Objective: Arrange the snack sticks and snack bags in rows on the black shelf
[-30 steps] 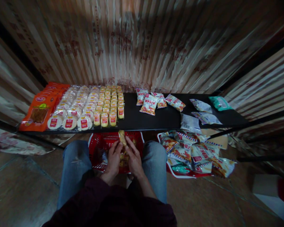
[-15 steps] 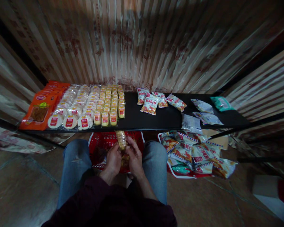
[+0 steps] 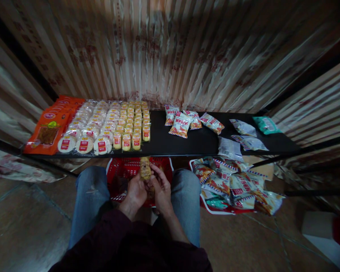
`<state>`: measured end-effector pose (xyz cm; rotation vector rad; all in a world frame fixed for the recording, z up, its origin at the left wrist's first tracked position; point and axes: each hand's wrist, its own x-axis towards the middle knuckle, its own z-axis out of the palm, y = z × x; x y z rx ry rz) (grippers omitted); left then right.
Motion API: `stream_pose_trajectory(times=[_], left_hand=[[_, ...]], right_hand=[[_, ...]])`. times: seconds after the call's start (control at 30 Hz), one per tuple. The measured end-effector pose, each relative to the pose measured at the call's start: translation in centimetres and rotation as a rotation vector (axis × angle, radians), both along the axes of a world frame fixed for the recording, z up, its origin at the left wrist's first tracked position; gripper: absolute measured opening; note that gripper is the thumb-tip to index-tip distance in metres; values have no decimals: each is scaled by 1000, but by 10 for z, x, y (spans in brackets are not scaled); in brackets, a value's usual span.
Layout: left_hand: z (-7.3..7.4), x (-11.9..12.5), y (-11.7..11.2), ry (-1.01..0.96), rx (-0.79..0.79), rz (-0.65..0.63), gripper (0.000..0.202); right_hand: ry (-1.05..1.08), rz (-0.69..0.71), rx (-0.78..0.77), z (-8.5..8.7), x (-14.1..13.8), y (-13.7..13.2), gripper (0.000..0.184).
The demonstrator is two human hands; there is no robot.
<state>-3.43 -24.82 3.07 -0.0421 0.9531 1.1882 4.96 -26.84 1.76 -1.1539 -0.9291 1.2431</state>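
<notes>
"Two bare hands, one small thing between them. What is it?"

"A wrapped golden snack (image 3: 145, 169) in clear plastic, standing roughly upright. The left hand (image 3: 135, 190) grips its lower part between thumb and fingers."

"And the right hand (image 3: 162, 190)?"

"Right beside it, fingers curled, tips at the snack's near end. Whether they pinch it too, I cannot tell."

"Where exactly is all this?"

"Above a red basket (image 3: 124, 163) between the knees (image 3: 92, 189), just in front of the black shelf (image 3: 181, 146). More things lie in that basket, but the hands and the gloom hide most of them."

"What stands on the shelf?"

"From the left: overlapping orange packets (image 3: 48, 128), three rows of round white packs (image 3: 85, 144), then four rows of yellow packs (image 3: 126, 141). The rightmost yellow row ends a bit farther from the front edge than its neighbours."

"And past the bare stretch?"

"Four red-and-white bags (image 3: 180, 124), three of them touching or overlapping. Farther right come three pale bags (image 3: 245, 127), one at the front edge, and a teal bag (image 3: 266, 125) near the end."

"Anything beside the right knee?"

"A second basket (image 3: 223, 212) with a white rim, heaped with printed bags (image 3: 219, 181). Some of them spill over its right side."
</notes>
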Motion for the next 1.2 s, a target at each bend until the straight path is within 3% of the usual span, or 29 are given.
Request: stream_pose_trajectory(times=[0.37, 0.63, 0.83, 0.97, 1.2], left_hand=[[-9, 1, 1, -195, -128, 28, 17], [-13, -1, 0, -164, -121, -24, 11], [-6, -2, -2, -75, -27, -44, 11], [-4, 2, -2, -62, 27, 0, 14], [-3, 4, -2, 130, 160, 11, 39]], right_hand=[[-306, -26, 215, 13, -3, 0, 26], [-429, -35, 237, 15, -1, 0, 25], [-397, -53, 136, 5, 8, 0, 26], [-456, -89, 157, -5, 15, 1, 23], [-501, -86, 106, -8, 19, 5, 28]])
